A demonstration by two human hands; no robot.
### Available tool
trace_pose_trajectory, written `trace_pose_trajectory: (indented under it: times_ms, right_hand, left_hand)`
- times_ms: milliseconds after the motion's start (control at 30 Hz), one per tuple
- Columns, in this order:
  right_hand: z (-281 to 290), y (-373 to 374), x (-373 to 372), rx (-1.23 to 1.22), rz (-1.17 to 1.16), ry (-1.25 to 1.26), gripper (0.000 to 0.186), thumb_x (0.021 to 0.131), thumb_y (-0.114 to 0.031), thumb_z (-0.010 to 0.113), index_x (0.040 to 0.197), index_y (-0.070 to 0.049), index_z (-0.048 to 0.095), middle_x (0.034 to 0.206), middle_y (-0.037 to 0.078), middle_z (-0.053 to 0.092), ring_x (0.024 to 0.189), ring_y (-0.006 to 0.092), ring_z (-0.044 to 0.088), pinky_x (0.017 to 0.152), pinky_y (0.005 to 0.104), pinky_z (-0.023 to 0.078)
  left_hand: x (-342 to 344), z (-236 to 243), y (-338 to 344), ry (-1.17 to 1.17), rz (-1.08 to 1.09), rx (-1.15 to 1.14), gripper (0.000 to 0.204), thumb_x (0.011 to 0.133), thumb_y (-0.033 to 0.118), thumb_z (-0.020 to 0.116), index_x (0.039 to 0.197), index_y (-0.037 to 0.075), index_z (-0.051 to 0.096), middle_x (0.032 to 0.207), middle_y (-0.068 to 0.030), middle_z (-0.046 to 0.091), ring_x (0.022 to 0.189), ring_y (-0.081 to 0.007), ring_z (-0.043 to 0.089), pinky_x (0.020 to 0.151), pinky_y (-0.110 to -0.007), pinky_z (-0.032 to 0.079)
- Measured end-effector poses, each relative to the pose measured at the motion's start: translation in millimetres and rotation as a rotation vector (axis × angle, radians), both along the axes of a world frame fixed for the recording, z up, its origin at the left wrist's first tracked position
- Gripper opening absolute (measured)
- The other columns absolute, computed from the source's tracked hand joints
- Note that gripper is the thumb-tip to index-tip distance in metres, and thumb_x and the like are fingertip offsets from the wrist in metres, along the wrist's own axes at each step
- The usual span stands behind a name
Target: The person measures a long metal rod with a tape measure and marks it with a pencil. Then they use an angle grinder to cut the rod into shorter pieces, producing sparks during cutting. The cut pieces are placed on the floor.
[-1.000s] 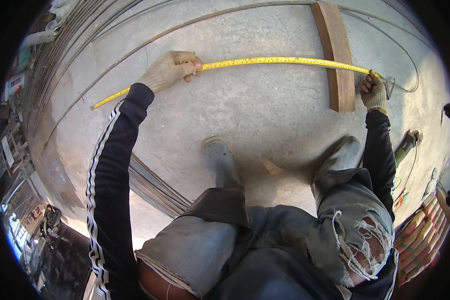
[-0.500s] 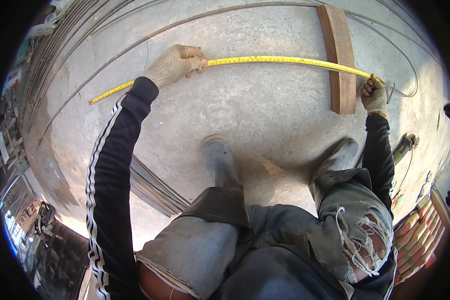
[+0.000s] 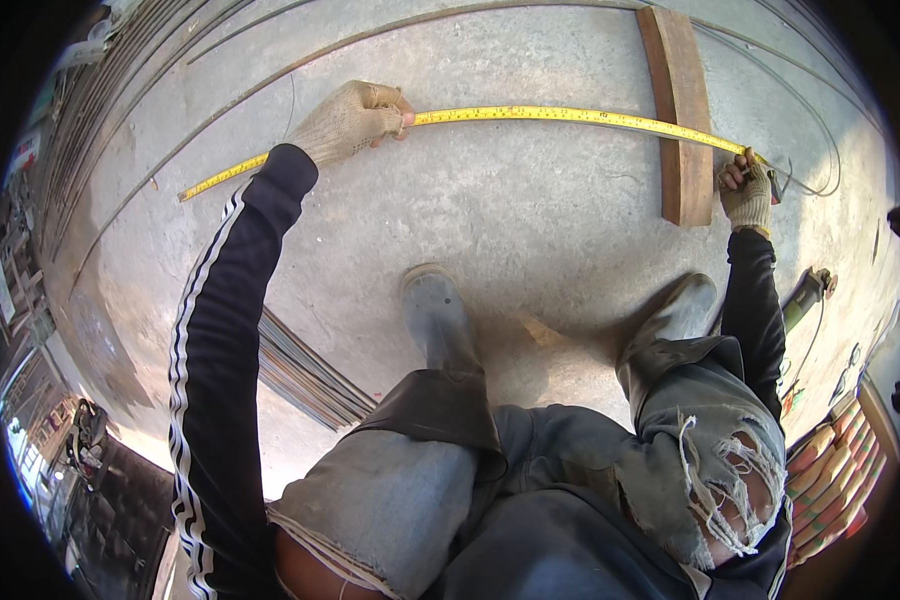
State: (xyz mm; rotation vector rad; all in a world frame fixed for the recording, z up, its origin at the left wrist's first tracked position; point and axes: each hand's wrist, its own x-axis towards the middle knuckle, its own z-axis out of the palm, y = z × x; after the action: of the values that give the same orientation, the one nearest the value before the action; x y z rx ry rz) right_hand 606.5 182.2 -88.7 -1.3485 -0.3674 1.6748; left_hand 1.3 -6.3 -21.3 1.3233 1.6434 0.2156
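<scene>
A yellow tape measure (image 3: pixel 530 114) stretches from left to right above the concrete floor, crossing over a brown wooden block (image 3: pixel 682 110). My left hand (image 3: pixel 355 122), in a knitted glove with bare fingertips, pinches the blade partway along. The blade's free end sticks out to the left, beyond my left wrist. At the far right, my right hand (image 3: pixel 746 192), gloved the same way, is closed around the tape at its other end. A dark case with a bit of red shows partly beside those fingers; the rest is hidden.
Long thin metal rods (image 3: pixel 120 110) lie at the upper left. Another bundle of rods (image 3: pixel 310 370) lies beside my left leg. A power tool (image 3: pixel 808 295) with a cord rests right of my right forearm. My boots (image 3: pixel 438 310) stand on the concrete floor (image 3: pixel 530 220).
Both hands keep their hold on the tape and have barely moved. The dark case beside my right hand shows slightly more of its red part.
</scene>
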Motion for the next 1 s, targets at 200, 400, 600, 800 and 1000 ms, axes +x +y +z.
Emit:
trace_pose_trajectory:
  times_ms: [200,400,600,800,1000]
  right_hand:
    - [7.6,-5.7,0.3,-0.012,0.031,-0.047,0.018,0.107,-0.025,0.069,0.102,-0.011,0.059,0.084,-0.001,0.058,0.058,0.0087,0.042,0.051,0.0243,0.036]
    - [34.2,-5.6,16.3,-0.204,0.221,-0.376,0.025,0.104,-0.035,0.073,0.107,-0.011,0.066,0.084,-0.003,0.059,0.06,0.007,0.047,0.051,0.0228,0.039]
    - [93.4,-9.7,29.0,-0.235,0.57,-0.606,0.028,0.107,-0.035,0.064,0.12,-0.011,0.071,0.085,-0.006,0.058,0.063,0.0054,0.049,0.053,0.0225,0.043]
    - [175.8,-17.4,-47.4,-0.122,1.066,-0.774,0.02,0.105,-0.019,0.057,0.118,-0.01,0.07,0.088,-0.002,0.059,0.068,0.008,0.054,0.064,0.0233,0.053]
    - [208.1,-63.0,-180.7,0.083,1.53,-0.855,0.022,0.108,-0.012,0.055,0.127,-0.006,0.064,0.11,0.007,0.072,0.092,0.0135,0.073,0.074,0.0282,0.063]
  left_hand:
    - [0.0,0.8,1.8,-0.029,0.002,-0.002,0.035,0.098,0.04,0.073,0.103,0.006,0.081,0.082,-0.0028,0.074,0.068,-0.011,0.058,0.063,-0.03,0.05]
    - [1.7,1.5,2.3,-0.033,0.025,0.011,0.031,0.096,0.037,0.074,0.098,0.007,0.081,0.077,-0.0016,0.071,0.064,-0.0111,0.057,0.062,-0.03,0.049]
    - [2.2,-1.8,1.4,-0.017,0.033,0.031,0.029,0.095,0.035,0.074,0.098,0.007,0.081,0.076,-0.0016,0.07,0.065,-0.0111,0.058,0.063,-0.031,0.048]
    - [-0.8,-1.7,2.9,-0.029,-0.009,0.031,0.036,0.095,0.038,0.073,0.105,0.005,0.082,0.082,-0.0029,0.073,0.071,-0.0115,0.063,0.069,-0.031,0.052]
    - [-0.7,-3.0,5.3,-0.039,-0.017,0.044,0.036,0.096,0.04,0.074,0.104,0.005,0.082,0.082,-0.0026,0.073,0.074,-0.0122,0.064,0.071,-0.03,0.053]
